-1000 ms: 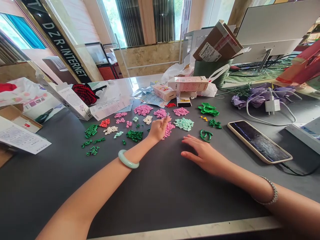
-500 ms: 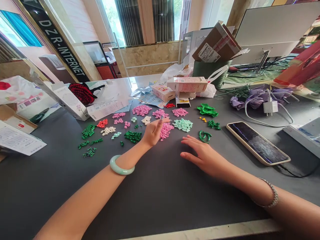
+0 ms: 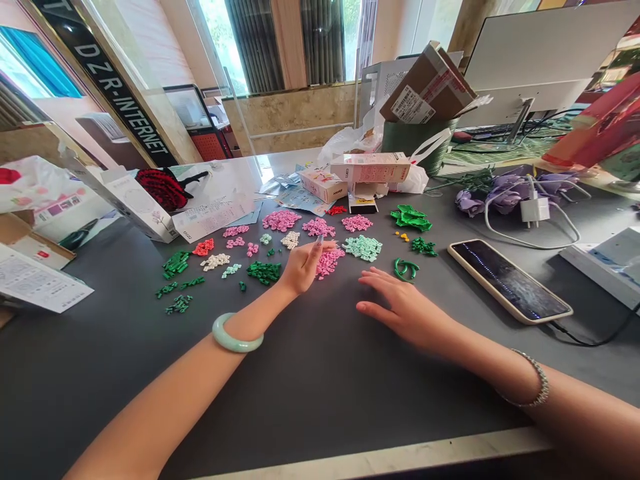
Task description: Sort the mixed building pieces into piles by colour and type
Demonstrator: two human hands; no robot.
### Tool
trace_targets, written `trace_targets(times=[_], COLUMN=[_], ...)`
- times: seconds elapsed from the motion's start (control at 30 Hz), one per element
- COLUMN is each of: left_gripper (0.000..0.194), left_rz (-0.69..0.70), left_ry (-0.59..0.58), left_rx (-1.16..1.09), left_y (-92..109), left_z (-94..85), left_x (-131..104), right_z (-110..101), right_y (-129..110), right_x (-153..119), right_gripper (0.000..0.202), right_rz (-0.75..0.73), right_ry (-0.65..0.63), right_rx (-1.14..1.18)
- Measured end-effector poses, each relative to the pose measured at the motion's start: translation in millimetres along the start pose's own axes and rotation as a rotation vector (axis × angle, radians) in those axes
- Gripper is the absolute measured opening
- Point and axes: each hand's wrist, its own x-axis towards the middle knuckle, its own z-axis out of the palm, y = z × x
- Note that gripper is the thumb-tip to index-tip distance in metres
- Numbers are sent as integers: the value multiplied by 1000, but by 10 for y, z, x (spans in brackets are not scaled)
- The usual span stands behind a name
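Observation:
My left hand (image 3: 303, 267), a pale green bangle on its wrist, is at the left edge of a pink pile (image 3: 329, 264). Its fingers are stretched out and nothing shows in them. My right hand (image 3: 395, 303) rests palm down on the dark table (image 3: 300, 400), fingers spread and holding nothing. Just beyond it lie curved green pieces (image 3: 406, 269) and a mint pile (image 3: 363, 249). Dark green pieces (image 3: 264, 272) sit left of my left hand, with white pieces (image 3: 290, 240) behind it. Further left are red pieces (image 3: 203, 247) and green pieces (image 3: 176, 265).
A phone (image 3: 509, 281) on a cable lies at the right, below a white charger (image 3: 535, 210) and purple flowers (image 3: 504, 193). Small pink boxes (image 3: 370, 167) and a green bin (image 3: 417, 143) stand at the back. An opened white box (image 3: 140, 203) is at the left.
The view has shifted slightly, so most things appear a little further left. Both hands keep nearly the same pose and place over the table.

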Motion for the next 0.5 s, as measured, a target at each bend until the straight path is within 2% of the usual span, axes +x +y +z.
trace_targets(times=[0.2, 0.37, 0.5], left_gripper=[60, 57, 55], left_rz=[-7, 11, 3], left_ry=[3, 8, 58], left_rx=[-18, -4, -63], left_y=[-33, 15, 9], left_z=[21, 0, 3], left_x=[9, 12, 27], right_z=[2, 1, 14], right_y=[1, 0, 30], right_x=[-2, 4, 7], right_gripper=[64, 64, 58], right_rz=[-12, -4, -17], right_ry=[13, -7, 22], right_rx=[-8, -21, -7])
